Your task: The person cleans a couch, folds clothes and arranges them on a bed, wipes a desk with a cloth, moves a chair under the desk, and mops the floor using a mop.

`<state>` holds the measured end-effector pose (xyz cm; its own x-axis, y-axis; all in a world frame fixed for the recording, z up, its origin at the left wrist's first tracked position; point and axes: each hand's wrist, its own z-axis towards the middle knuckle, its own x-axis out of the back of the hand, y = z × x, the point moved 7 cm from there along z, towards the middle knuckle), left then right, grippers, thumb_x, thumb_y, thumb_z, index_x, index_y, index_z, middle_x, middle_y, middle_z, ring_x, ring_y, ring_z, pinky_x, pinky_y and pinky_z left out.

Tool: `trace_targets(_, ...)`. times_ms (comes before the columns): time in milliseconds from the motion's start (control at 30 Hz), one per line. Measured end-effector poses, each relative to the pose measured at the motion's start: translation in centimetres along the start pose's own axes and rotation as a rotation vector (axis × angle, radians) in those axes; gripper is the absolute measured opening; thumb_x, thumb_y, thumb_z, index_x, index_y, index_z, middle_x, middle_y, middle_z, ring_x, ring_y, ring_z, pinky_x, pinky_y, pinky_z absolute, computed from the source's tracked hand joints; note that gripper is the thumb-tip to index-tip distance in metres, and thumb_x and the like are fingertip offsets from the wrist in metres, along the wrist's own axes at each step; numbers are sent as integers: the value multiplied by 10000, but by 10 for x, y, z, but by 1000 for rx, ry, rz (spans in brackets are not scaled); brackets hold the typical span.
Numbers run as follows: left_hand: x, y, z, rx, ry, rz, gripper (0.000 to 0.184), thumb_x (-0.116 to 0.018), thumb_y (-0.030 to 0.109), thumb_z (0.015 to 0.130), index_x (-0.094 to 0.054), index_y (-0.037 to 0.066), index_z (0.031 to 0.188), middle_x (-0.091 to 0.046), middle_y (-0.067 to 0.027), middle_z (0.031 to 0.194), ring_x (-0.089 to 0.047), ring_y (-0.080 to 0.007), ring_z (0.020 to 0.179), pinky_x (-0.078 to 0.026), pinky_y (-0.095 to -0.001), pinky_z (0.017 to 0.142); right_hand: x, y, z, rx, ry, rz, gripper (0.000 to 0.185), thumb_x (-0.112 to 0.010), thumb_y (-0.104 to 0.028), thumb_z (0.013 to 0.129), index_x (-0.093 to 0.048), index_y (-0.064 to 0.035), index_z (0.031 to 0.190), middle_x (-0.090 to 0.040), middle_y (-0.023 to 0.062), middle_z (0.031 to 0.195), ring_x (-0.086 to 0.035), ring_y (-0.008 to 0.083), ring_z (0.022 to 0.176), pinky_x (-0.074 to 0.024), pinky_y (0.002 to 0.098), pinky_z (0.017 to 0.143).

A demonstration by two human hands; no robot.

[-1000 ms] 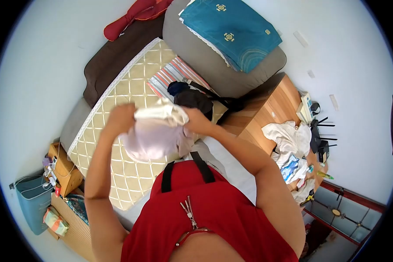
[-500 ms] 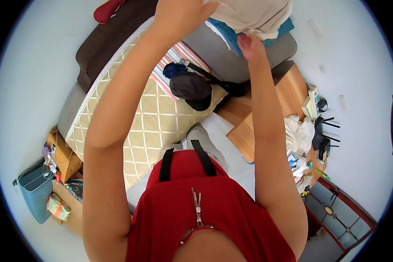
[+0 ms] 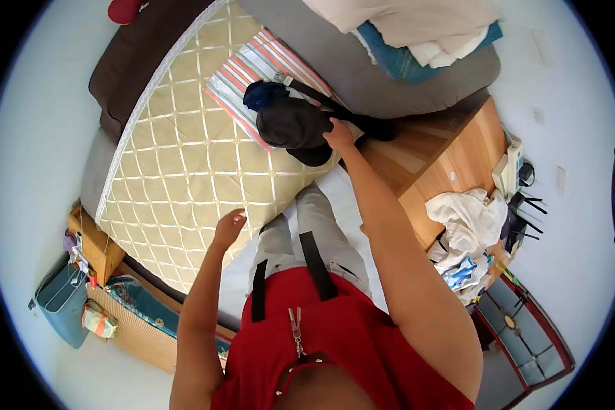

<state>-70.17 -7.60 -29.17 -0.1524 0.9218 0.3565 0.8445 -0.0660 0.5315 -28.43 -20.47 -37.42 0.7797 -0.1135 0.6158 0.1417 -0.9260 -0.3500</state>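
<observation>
My right hand [image 3: 339, 135] is closed on the edge of a dark cap [image 3: 294, 123], which lies on the bed near its corner. Under the cap is a folded striped cloth [image 3: 229, 85] in white, orange and grey. A bunched dark blue item [image 3: 265, 95] touches the cap's far side, and a black belt [image 3: 314, 94] with a metal buckle runs beside it. My left hand [image 3: 231, 227] hangs over the near edge of the quilted mattress [image 3: 164, 157], holding nothing, its fingers loosely apart.
Beige and teal bedding [image 3: 417, 51] is piled on the grey headboard-like cushion [image 3: 430, 96]. To the right, a wooden desk [image 3: 468, 147] carries white cloth [image 3: 465, 219] and a black router [image 3: 519, 215]. A small wooden cabinet [image 3: 96, 246] and a blue bin [image 3: 61, 301] stand at left.
Both hands have come down from the bedding at the top. My right hand has reached the cap and taken its edge; my left hand has dropped beside the mattress.
</observation>
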Motion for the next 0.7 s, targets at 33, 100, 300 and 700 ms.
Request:
trace_targets(33, -5, -9, -5, 13, 24, -50, 363, -628, 269, 874, -622, 65, 1174, -689, -141, 906, -662, -249, 828, -517, -347, 754, -10, -1, 7, 22, -2, -42, 784, -722, -237, 742, -367, -75, 1422, -466, 180, 1388, -441, 340, 1278, -378, 385, 1052)
trace_targets(100, -16, -22, -11, 60, 45, -60, 345, -622, 257, 878, -627, 60, 1161, -691, -150, 914, -665, -250, 828, -517, -344, 752, -29, -4, 23, 71, 0, -126, 841, -737, -262, 736, -322, -106, 1451, -413, 177, 1434, -398, 333, 1314, -361, 396, 1067)
trace_targets(300, -47, -36, -4, 120, 81, -158, 334, -611, 232, 891, -625, 54, 1173, -696, -137, 919, -669, -242, 852, -515, -329, 764, -49, -19, 61, 131, 123, -169, 912, -771, -289, 719, -272, -143, 1467, -367, 182, 1452, -315, 344, 1358, -317, 445, 1089)
trace_targets(700, -57, -33, 10, 80, 95, -214, 299, -604, 195, 924, -624, 64, 1192, -681, -66, 895, -619, -123, 813, -490, -267, 741, -54, -10, -5, 178, 272, -65, 735, -751, -203, 715, -415, -105, 1361, -467, 209, 1229, -500, 408, 1115, -448, 448, 934)
